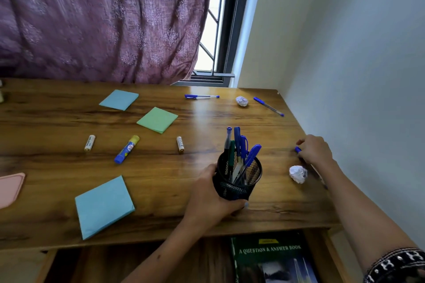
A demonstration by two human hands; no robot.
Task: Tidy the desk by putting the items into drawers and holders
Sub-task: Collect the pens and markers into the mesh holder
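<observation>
Mesh pen holder [238, 178] near desk [161, 190] front edge, gripped round its side by left hand [208, 200], tilted, pens inside fanning up and away. Right hand [315, 150] at right edge, closed on blue pen [298, 149]: cap end poking left past fingers, long axis running back toward wrist. Crumpled paper ball [298, 174] just beside that wrist.
</observation>
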